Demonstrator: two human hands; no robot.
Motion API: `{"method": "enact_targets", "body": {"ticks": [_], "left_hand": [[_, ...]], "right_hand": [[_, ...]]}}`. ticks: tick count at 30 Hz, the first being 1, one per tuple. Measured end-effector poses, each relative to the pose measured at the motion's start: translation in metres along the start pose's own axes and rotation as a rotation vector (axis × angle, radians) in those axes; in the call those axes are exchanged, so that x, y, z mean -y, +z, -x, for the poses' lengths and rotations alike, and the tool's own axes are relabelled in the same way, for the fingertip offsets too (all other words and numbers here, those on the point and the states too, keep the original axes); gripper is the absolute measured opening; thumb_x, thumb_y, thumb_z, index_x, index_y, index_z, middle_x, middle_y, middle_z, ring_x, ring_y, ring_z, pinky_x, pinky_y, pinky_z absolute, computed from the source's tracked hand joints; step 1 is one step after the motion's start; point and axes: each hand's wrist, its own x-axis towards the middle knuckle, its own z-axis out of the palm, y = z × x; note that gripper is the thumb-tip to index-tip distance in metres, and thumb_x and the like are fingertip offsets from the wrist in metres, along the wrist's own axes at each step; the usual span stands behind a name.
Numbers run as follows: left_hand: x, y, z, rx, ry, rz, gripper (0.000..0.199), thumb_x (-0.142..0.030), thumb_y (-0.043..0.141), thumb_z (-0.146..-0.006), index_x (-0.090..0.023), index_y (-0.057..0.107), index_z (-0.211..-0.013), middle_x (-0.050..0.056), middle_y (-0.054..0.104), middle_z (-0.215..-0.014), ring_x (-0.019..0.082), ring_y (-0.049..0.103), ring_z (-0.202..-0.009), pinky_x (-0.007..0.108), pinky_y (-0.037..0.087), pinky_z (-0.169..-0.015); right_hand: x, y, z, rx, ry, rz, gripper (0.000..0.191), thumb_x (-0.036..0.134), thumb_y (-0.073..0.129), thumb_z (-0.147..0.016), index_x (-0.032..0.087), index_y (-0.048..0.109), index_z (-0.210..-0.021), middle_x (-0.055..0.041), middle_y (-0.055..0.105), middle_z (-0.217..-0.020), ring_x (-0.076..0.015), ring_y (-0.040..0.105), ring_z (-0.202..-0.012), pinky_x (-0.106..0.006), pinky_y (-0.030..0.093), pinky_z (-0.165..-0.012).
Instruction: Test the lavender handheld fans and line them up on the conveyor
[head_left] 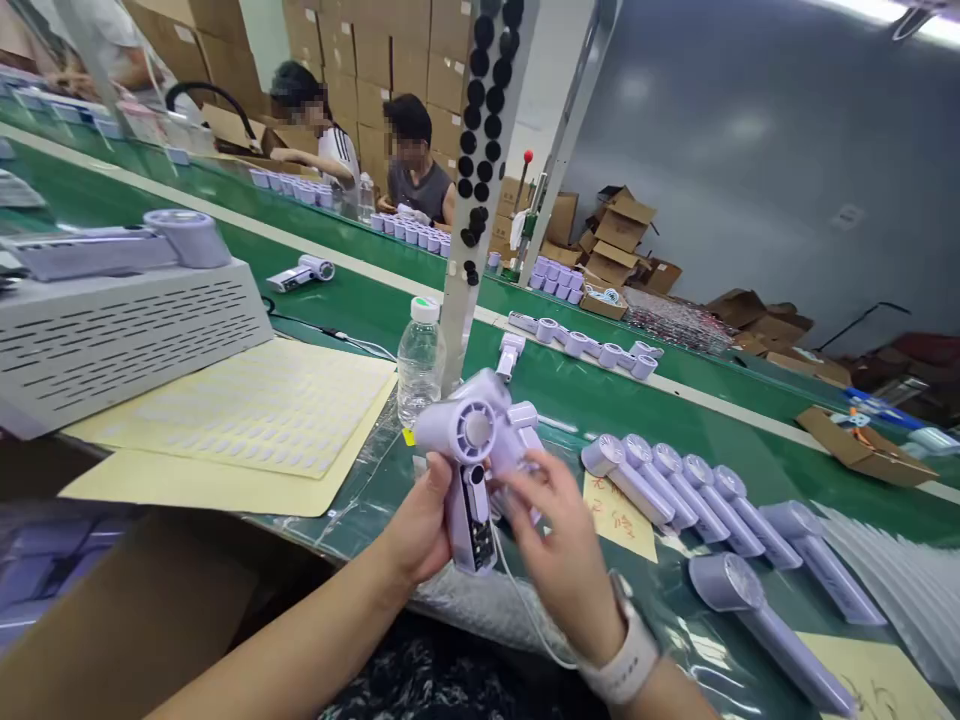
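Observation:
My left hand is closed around a lilac handheld fan, its round grille turned toward me. The fan's handle has its cover off, so dark circuitry shows inside. Right behind it is a second lilac fan, blurred by motion, with the fingers of my right hand curled on it; the exact grip is partly hidden. A white cable hangs beside the open handle and loops toward my right wrist, which wears a pale watch. More lilac fan parts lie just beyond my hands.
A clear bottle stands by a metal post. To the left are yellow sticker sheets and a slotted grey box. Several lilac fans lie in a row at right. Co-workers sit across the green belt.

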Motion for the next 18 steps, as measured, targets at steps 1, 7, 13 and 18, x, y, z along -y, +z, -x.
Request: {"method": "enact_targets", "body": {"ticks": [1, 7, 13, 18], "left_hand": [[0.001, 0.002, -0.001, -0.01, 0.013, 0.004, 0.059, -0.074, 0.081, -0.063, -0.022, 0.079, -0.09, 0.008, 0.081, -0.11, 0.033, 0.073, -0.114, 0.044, 0.057, -0.104], [-0.016, -0.014, 0.005, 0.017, 0.208, -0.274, 0.063, -0.074, 0.085, -0.056, -0.017, 0.078, -0.081, 0.014, 0.082, -0.098, 0.042, 0.071, -0.114, 0.052, 0.059, -0.098], [-0.034, -0.01, 0.018, -0.012, 0.263, -0.307, 0.067, -0.082, 0.079, -0.058, -0.018, 0.077, -0.079, 0.01, 0.08, -0.093, 0.042, 0.066, -0.124, 0.05, 0.056, -0.103], [-0.041, 0.003, 0.016, 0.029, 0.271, -0.177, 0.071, -0.086, 0.072, -0.064, -0.02, 0.076, -0.088, 0.01, 0.077, -0.092, 0.042, 0.066, -0.124, 0.052, 0.057, -0.1]], "right_hand": [[0.0, 0.003, 0.012, 0.031, -0.027, -0.046, 0.033, 0.031, 0.053, -0.1, 0.031, 0.071, -0.128, -0.0117, 0.064, -0.141, -0.0295, 0.067, -0.12, -0.048, 0.055, -0.102], [-0.063, -0.009, -0.002, 0.018, 0.407, 0.358, 0.017, 0.027, 0.05, -0.1, 0.017, 0.061, -0.108, -0.0132, 0.071, -0.093, -0.0303, 0.069, -0.09, -0.043, 0.056, -0.082], [-0.095, -0.001, -0.009, 0.145, 0.362, 0.363, 0.021, 0.015, 0.058, -0.088, 0.025, 0.044, -0.076, -0.0132, 0.064, -0.094, -0.0323, 0.062, -0.098, -0.045, 0.049, -0.092], [-0.074, -0.018, 0.017, 0.254, 0.371, 0.175, 0.018, 0.025, 0.052, -0.093, 0.025, 0.045, -0.077, -0.004, 0.059, -0.067, -0.0252, 0.062, -0.067, -0.039, 0.051, -0.067]]}}
